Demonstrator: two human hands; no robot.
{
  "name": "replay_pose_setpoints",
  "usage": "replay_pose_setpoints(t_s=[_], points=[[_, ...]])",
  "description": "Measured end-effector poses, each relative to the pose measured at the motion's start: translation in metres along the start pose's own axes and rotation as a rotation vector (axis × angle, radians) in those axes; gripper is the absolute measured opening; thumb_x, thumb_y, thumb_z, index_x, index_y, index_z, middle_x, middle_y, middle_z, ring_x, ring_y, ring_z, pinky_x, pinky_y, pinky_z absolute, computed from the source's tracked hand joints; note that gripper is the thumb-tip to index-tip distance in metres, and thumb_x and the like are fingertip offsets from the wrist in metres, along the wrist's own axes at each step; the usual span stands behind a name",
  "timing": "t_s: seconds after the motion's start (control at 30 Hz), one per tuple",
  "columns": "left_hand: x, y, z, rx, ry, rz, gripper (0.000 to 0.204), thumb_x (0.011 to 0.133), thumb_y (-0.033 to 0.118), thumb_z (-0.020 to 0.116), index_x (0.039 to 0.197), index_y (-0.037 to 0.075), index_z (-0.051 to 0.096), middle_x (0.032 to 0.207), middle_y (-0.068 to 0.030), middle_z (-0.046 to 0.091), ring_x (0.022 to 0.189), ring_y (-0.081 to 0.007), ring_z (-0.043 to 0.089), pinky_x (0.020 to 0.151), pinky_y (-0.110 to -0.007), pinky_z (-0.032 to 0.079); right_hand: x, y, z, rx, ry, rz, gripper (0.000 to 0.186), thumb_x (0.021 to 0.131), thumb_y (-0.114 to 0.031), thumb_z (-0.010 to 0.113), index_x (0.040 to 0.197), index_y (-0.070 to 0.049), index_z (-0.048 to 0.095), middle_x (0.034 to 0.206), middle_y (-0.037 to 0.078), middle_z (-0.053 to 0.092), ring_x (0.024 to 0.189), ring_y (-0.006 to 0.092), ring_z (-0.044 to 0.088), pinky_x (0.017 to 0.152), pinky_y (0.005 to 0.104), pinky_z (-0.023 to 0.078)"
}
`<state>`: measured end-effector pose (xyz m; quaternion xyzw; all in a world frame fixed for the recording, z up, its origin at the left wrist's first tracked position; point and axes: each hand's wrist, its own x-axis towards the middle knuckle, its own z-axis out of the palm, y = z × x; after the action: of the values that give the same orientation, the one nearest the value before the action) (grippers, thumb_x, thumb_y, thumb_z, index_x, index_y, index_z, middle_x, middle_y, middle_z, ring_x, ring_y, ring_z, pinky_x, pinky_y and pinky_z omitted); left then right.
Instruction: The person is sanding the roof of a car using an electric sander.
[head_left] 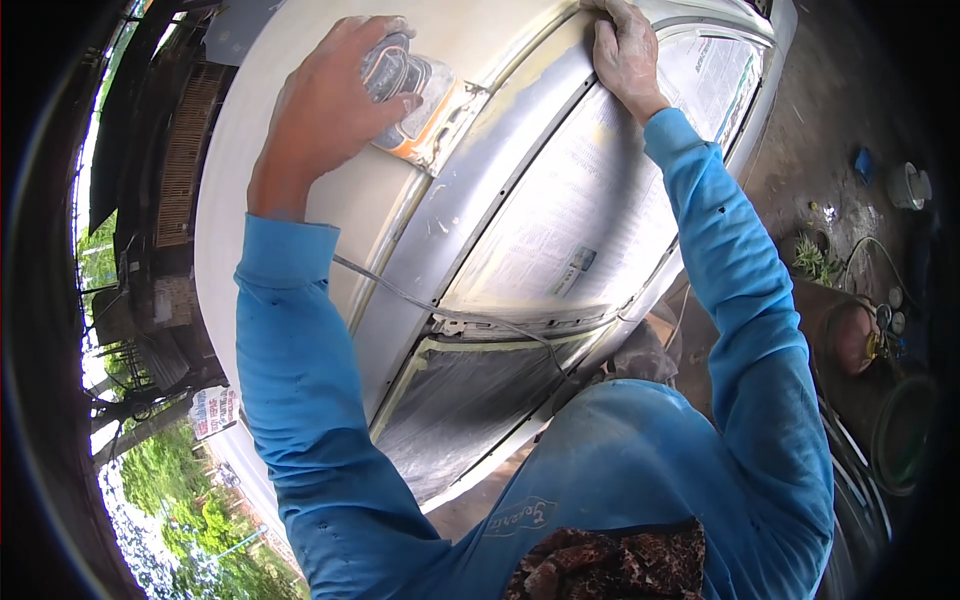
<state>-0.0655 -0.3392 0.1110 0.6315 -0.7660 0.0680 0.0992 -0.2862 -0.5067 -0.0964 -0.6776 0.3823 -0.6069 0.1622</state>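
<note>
Up top, left hand [325,105] grips dusty sander [410,95] on smooth curved panel [260,200].

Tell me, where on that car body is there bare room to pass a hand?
The pale panel left of the left hand and its sander is bare. It is crowded around the papered window, near the right hand and the cable.

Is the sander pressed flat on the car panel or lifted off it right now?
Flat on it. The sander sits pad-down against the primed panel under the left hand, with no visible gap. Whether it is running, cannot tell.
</note>
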Motion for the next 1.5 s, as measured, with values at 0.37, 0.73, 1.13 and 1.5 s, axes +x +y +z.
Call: replay_pose_setpoints(t_s=[0.37, 0.73, 1.13, 1.5], points=[[-0.12, -0.011, -0.036, 0.057, 0.008, -0.151, 0.061, 0.072, 0.016, 0.081, 0.128, 0.009, 0.059, 0.126, -0.0128, 0.06, 0.109, -0.0345, 0.064, 0.094, -0.043, 0.053, -0.004, 0.028, 0.005, -0.017, 0.046, -0.088, 0.028, 0.091, -0.002, 0.045, 0.112, -0.003, 0.064, 0.11, 0.017, 0.065, 0.112, 0.0355, 0.058, 0.104, 0.0438, 0.042], [-0.204, -0.018, -0.053, 0.032, 0.048, -0.69, 0.06, 0.086, 0.032, 0.067, 0.137, 0.006, 0.051, 0.124, -0.0237, 0.059, 0.114, -0.0408, 0.062, 0.099, -0.046, 0.05, 0.006, 0.01, 0.0, -0.139, -0.065, 0.002, 0.038, 0.091, -0.016, 0.045, 0.116, -0.009, 0.073, 0.114, 0.016, 0.072, 0.108, 0.0327, 0.067, 0.101, 0.0387, 0.047], [-0.158, 0.033, -0.07, 0.024, -0.078, -0.703, 0.045, 0.09, 0.035, 0.06, 0.118, -0.001, 0.061, 0.107, -0.0329, 0.066, 0.107, -0.0479, 0.062, 0.093, -0.052, 0.05, 0.01, 0.016, -0.005, -0.148, -0.104, -0.048, 0.038, 0.091, -0.016, 0.045, 0.115, -0.008, 0.073, 0.114, 0.017, 0.071, 0.108, 0.0336, 0.066, 0.101, 0.0394, 0.047], [-0.26, -0.001, -0.066, 0.139, -0.022, -0.946, 0.066, 0.088, 0.045, 0.059, 0.14, 0.006, 0.053, 0.129, -0.0266, 0.062, 0.12, -0.0419, 0.061, 0.103, -0.047, 0.046, 0.013, 0.028, -0.005, -0.136, -0.117, -0.064, 0.038, 0.091, -0.017, 0.046, 0.117, -0.007, 0.072, 0.116, 0.018, 0.071, 0.11, 0.0344, 0.065, 0.1, 0.0397, 0.046]])
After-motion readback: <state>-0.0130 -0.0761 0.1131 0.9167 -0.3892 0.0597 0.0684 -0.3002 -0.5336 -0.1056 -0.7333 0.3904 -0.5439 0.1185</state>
